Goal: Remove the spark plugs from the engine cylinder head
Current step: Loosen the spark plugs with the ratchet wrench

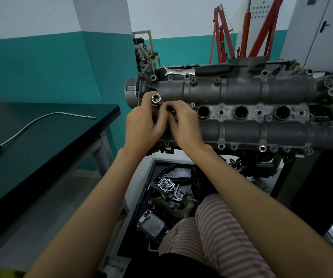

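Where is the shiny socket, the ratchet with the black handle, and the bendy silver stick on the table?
socket (156,97), head view, on its open round end.
ratchet (214,69), head view, on its black handle.
bendy silver stick (41,117), head view, on the curved middle of its shaft.

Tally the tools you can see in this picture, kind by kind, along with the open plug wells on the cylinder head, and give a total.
Open plug wells: 3
Sockets: 1, gripped in the left hand
Ratchets: 1, lying on top of the head
Flexible rods: 1, on the bench
Total: 6
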Available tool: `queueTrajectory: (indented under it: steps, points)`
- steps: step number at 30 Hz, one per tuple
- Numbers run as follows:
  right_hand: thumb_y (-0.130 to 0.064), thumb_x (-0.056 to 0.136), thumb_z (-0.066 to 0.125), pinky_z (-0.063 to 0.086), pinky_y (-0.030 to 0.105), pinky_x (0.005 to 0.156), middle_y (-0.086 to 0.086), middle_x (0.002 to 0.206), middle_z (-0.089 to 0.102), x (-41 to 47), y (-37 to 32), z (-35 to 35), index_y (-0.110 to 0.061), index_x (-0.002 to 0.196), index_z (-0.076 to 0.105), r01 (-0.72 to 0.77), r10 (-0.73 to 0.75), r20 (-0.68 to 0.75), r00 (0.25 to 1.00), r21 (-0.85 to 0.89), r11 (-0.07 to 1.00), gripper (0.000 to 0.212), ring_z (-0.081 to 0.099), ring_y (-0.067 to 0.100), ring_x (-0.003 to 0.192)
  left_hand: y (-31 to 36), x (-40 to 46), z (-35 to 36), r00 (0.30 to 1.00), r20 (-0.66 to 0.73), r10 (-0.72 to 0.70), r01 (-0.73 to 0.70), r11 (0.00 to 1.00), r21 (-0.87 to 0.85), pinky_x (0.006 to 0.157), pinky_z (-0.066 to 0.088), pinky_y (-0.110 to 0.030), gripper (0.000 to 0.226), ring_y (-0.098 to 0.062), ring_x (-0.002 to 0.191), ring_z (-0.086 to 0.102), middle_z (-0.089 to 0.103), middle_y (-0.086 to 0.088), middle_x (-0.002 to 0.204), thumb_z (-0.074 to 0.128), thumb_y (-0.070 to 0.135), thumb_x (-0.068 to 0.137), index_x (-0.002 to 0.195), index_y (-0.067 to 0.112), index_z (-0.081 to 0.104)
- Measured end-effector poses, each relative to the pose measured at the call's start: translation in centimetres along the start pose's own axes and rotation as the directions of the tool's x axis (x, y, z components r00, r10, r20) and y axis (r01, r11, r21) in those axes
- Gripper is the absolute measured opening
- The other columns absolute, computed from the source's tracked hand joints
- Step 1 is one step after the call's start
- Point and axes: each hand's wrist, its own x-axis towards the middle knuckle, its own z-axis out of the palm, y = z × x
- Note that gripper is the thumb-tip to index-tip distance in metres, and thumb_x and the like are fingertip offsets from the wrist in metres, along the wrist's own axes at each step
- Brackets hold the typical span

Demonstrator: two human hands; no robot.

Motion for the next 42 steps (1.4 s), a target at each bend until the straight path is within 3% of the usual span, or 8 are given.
queueTrajectory:
  steps: [5,11,15,19,26,33,37,42]
  points:
    - [-0.008,0.09,0.053,0.042,0.026,0.088,0.012,0.118,0.057,-0.12,-0.03,0.34,-0.004,0.127,0.048,-0.01,0.01,0.0,1.0,-0.045,0.999,0.038,0.054,0.02,0.104,-0.27,0.02,0.3,0.999,-0.015,-0.034,0.034,0.999,0.01,0.047,0.026,-0.018,0.021,-0.009,0.042,0.041,0.051,0.006,0.054,0.056,0.025,0.09,0.085,0.005,0.051]
    - [-0.007,0.084,0.06,0.029,0.012,0.058,-0.002,0.083,0.046,0.12,0.23,0.48,-0.01,0.085,0.054,-0.041,0.042,-0.075,0.996,0.022,0.999,0.007,0.036,0.001,0.064,-0.08,0.04,0.19,0.999,-0.01,-0.033,0.033,0.999,0.011,0.047,0.026,-0.017,0.026,-0.007,0.043,0.035,0.041,0.014,0.055,0.061,0.031,0.087,0.082,0.01,0.048]
    - [-0.003,0.086,0.055,0.035,0.011,0.07,0.002,0.093,0.06,0.02,0.29,0.16,-0.007,0.1,0.063,0.017,-0.017,-0.019,1.0,0.022,1.0,0.017,0.05,0.008,0.077,0.01,0.01,-0.09,1.0,0.016,-0.006,0.006,1.0,0.012,0.049,0.033,-0.023,0.027,-0.014,0.046,0.046,0.055,0.003,0.057,0.05,0.029,0.091,0.1,0.003,0.057]
    - [-0.004,0.087,0.054,0.038,0.016,0.078,0.005,0.106,0.063,-0.02,0.29,0.32,-0.009,0.115,0.06,0.028,-0.028,-0.011,1.0,0.008,1.0,0.03,0.054,0.004,0.081,-0.03,0.06,0.15,0.999,-0.016,-0.052,0.052,0.999,0.011,0.049,0.027,-0.02,0.022,-0.016,0.046,0.046,0.054,-0.001,0.056,0.055,0.023,0.09,0.088,0.002,0.055]
    - [-0.005,0.082,0.062,0.032,0.004,0.066,-0.005,0.083,0.048,0.05,0.55,0.6,-0.005,0.092,0.062,-0.019,0.023,-0.108,0.994,0.036,0.999,0.01,0.038,-0.004,0.066,-0.08,0.02,0.33,0.998,-0.029,-0.055,0.055,0.999,0.0,0.045,0.028,-0.013,0.026,-0.009,0.045,0.035,0.043,0.009,0.055,0.061,0.031,0.088,0.079,0.01,0.047]
    - [-0.005,0.089,0.053,0.043,0.023,0.088,0.01,0.111,0.063,-0.2,0.24,0.22,-0.004,0.121,0.058,0.045,-0.044,-0.009,0.999,0.038,0.998,0.033,0.058,0.019,0.1,-0.09,-0.04,0.06,1.0,0.004,-0.017,0.017,0.999,0.03,0.049,0.029,-0.02,0.022,-0.011,0.046,0.044,0.056,0.001,0.057,0.052,0.023,0.09,0.1,0.004,0.06]
    - [-0.011,0.085,0.061,0.043,0.02,0.078,0.009,0.11,0.058,-0.12,0.31,0.49,-0.007,0.122,0.052,-0.028,0.032,-0.061,0.998,0.063,0.998,0.038,0.045,0.005,0.073,0.03,0.05,0.17,1.0,-0.013,-0.027,0.028,0.999,0.03,0.049,0.029,-0.022,0.026,-0.014,0.044,0.044,0.055,-0.001,0.055,0.056,0.027,0.09,0.085,0.002,0.056]
    - [-0.008,0.081,0.064,0.033,0.014,0.065,0.0,0.088,0.052,0.03,0.65,0.8,-0.006,0.093,0.058,-0.033,0.043,-0.122,0.992,0.084,0.996,0.014,0.036,-0.006,0.062,0.12,0.04,0.3,0.999,-0.029,-0.042,0.043,0.999,0.033,0.048,0.027,-0.023,0.029,-0.013,0.044,0.037,0.044,0.004,0.054,0.062,0.028,0.088,0.078,0.003,0.051]
